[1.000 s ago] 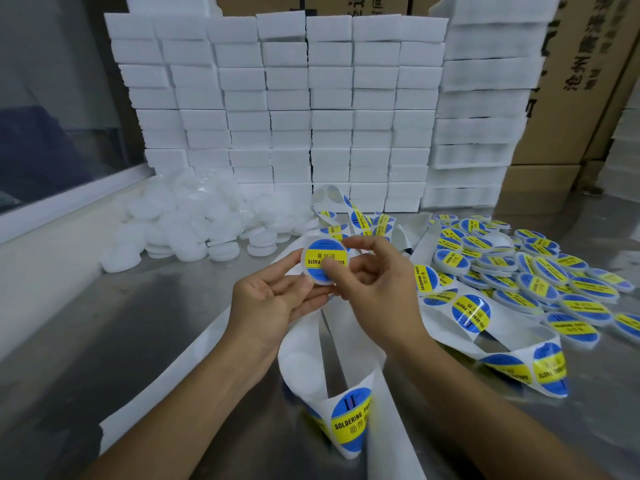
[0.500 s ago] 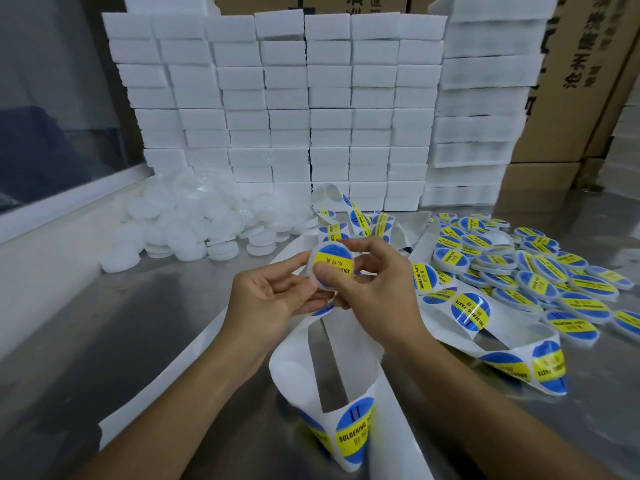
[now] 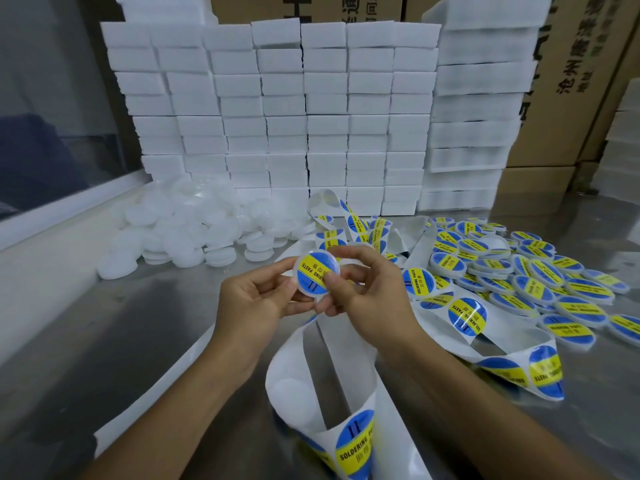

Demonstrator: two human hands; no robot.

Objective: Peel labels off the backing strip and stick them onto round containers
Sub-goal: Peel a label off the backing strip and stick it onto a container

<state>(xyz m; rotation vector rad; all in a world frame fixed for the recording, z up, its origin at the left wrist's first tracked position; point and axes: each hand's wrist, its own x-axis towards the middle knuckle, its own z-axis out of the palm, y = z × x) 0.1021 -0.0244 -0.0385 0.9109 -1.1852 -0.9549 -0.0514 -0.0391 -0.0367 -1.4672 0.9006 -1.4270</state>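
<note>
Labels are sitting on the strip, which is curling in a loop on the table right in front, between the two arms. One blue and yellow label is showing on the loop near the bottom edge. More of the strip is running off to the right, with labels on it, and another white band is lying flat toward the left.

Above the loop, both hands are holding one tub up in the air. The left hand is pinching its left edge with thumb and fingers. The right hand is gripping its right edge, with the thumb pressing on the label that is stuck on top. The tub is tilting toward the camera, so its round face is showing.

Bare table is showing on the left of the arms, and a little on the far right.

Farther back on the right, a pile of labelled tubs is lying in a heap, touching the strip. On the left, a heap of plain white tubs is sitting close to a window ledge.

Behind everything, a wall of white blocks is standing across the table, closing off the back. Brown boxes are standing behind and to the right.
</note>
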